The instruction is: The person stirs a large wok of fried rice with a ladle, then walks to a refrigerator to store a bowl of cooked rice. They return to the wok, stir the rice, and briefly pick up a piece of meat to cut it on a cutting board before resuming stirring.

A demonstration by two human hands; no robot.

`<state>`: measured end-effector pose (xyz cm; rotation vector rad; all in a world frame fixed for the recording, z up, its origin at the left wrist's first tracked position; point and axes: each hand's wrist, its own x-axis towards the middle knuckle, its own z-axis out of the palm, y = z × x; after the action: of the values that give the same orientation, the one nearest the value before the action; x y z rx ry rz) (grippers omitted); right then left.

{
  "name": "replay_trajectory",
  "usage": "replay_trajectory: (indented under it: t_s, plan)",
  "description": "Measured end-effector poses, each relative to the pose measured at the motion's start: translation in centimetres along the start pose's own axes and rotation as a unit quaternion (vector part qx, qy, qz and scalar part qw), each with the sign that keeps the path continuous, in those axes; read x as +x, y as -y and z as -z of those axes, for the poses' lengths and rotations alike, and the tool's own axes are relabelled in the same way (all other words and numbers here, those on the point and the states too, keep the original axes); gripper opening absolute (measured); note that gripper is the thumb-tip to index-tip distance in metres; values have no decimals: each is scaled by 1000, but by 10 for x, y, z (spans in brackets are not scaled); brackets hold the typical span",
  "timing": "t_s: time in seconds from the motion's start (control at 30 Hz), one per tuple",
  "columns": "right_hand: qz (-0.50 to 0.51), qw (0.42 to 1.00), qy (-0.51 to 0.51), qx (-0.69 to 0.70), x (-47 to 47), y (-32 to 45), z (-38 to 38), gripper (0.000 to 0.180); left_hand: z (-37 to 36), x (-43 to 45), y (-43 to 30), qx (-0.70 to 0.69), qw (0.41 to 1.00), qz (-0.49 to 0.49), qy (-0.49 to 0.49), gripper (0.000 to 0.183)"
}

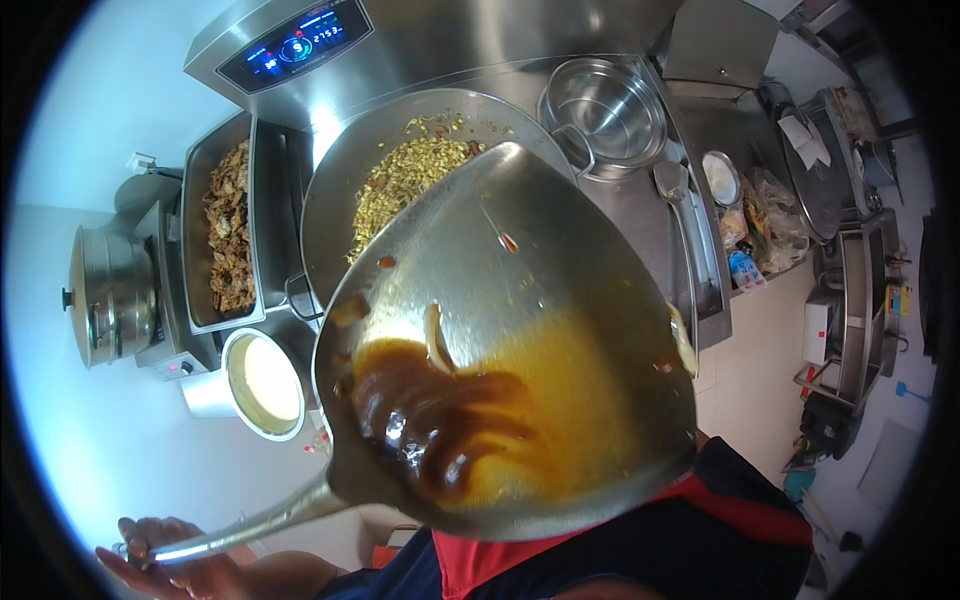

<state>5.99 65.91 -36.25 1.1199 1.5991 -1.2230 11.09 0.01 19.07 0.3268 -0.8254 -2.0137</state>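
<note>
At the lower left my left hand (176, 559) grips the end of the long metal handle of a wok spatula (585, 277). Its broad steel blade is raised close to the camera and hides much of the scene. Thick brown sauce (420, 420) lies on the blade, with yellow oil (570, 382) beside it and a pale strip of food (435, 337) at its edge. Behind the blade stands a large wok (326, 217), holding chopped yellow-green food pieces (409, 169). My right hand is out of view.
Left of the wok are a steel tray (196, 300) of browned food, a white tub (206, 394) of pale contents and a lidded steamer pot (116, 296). On the right are steel bowls (604, 112), a long-handled ladle (671, 184) and plastic bags (784, 225).
</note>
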Motion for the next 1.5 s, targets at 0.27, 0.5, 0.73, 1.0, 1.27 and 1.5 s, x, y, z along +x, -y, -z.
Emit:
replay_trajectory:
  t_s: [0.27,0.5,0.73,1.0,1.27,1.5]
  plan:
    - [10,999,27,37,2,-4,3,14,52,7,-25,355,852,-381,-51,64]
    - [-3,1000,6,2,-2,1,-2,17,58,6,-6,314,913,-259,-5,59]
    - [1,1000,-17,-5,-3,7,-1,20,66,7,11,316,923,-218,-4,54]
    - [1,1000,5,15,0,-4,2,17,66,3,34,343,927,-151,8,49]
    - [-2,997,25,68,-22,-12,4,9,84,-6,126,436,900,20,15,45]
    - [7,998,14,64,-40,-10,-1,7,123,-66,213,419,879,219,55,39]
